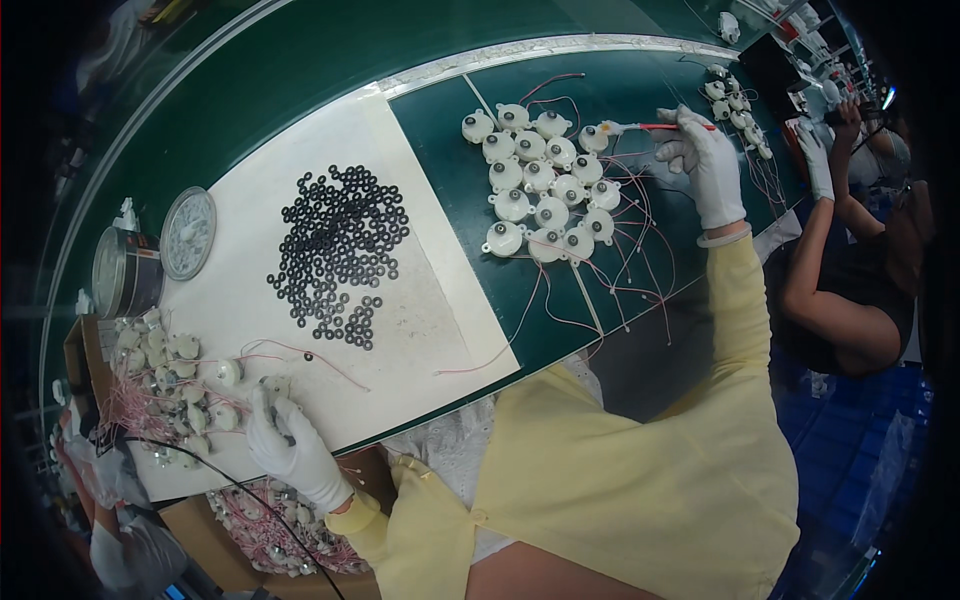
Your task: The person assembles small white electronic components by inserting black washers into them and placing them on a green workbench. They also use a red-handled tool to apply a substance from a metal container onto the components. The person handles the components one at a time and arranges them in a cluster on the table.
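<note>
My right hand [703, 165], in a white glove, is closed round a thin red-handled brush [650, 127]. The brush's pale tip reaches a white round motor [593, 138] at the right edge of a cluster of similar motors [535, 177]. These stand on the green mat with dark centres facing up and pink leads trailing right and toward me. At the near left my gloved left hand [290, 445] has its fingertips round a small white motor [277, 384], partly hidden by the fingers. Another white motor [229, 372] lies beside it, next to a heap of wired motors [175, 375].
Many black rings [340, 245] are spread on the white sheet [430, 300]. A tin [128, 272] and a round lid [188, 233] stand at the left. A box of wired motors [285, 530] sits below the table edge. At the right, another person's gloved hand [815, 160] is at work.
</note>
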`<state>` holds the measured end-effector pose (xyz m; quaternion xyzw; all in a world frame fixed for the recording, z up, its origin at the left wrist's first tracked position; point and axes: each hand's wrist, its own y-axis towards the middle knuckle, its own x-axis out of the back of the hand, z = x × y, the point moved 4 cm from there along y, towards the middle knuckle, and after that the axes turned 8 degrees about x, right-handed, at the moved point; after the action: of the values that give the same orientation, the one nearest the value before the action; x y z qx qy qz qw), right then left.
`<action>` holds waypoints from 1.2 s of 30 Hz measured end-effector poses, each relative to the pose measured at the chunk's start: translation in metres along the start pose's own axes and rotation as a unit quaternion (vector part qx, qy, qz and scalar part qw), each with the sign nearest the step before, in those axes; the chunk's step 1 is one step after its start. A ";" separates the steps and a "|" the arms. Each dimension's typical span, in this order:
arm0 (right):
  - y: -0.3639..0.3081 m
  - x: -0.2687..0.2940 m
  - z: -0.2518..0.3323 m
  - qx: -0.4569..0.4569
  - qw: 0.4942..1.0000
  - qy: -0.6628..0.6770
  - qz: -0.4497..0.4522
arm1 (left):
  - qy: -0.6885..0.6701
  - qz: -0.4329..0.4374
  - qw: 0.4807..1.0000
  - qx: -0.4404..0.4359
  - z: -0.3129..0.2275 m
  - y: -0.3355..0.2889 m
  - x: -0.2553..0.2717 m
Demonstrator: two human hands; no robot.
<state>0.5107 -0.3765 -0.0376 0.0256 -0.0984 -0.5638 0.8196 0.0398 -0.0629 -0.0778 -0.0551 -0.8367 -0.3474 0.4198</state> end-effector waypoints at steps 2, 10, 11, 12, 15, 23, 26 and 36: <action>-0.001 -0.003 0.004 0.009 1.000 0.001 0.003 | -0.003 0.003 1.000 -0.001 0.000 0.001 -0.002; 0.007 -0.015 -0.003 -0.004 1.000 -0.014 0.028 | 0.014 0.006 1.000 0.001 -0.001 0.000 0.003; 0.007 -0.013 -0.003 -0.008 1.000 -0.013 0.027 | 0.014 0.002 1.000 0.002 -0.001 0.000 0.003; 0.007 -0.011 -0.003 -0.012 1.000 -0.013 0.026 | 0.014 -0.001 1.000 0.002 -0.001 -0.001 0.002; 0.004 -0.008 -0.001 -0.016 1.000 -0.019 0.014 | 0.011 -0.003 1.000 0.001 0.002 -0.001 0.002; 0.003 0.001 -0.004 -0.013 1.000 -0.019 0.006 | 0.010 0.002 1.000 0.008 0.001 -0.001 0.002; -0.001 0.001 -0.003 -0.013 1.000 -0.021 0.000 | 0.010 0.000 1.000 0.006 0.000 -0.001 0.002; 0.006 0.008 -0.020 -0.005 0.939 0.337 0.072 | 0.006 -0.006 1.000 -0.004 -0.002 0.000 0.002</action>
<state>0.5228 -0.3832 -0.0549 0.2035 0.1850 -0.4623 0.8430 0.0393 -0.0645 -0.0755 -0.0499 -0.8331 -0.3536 0.4224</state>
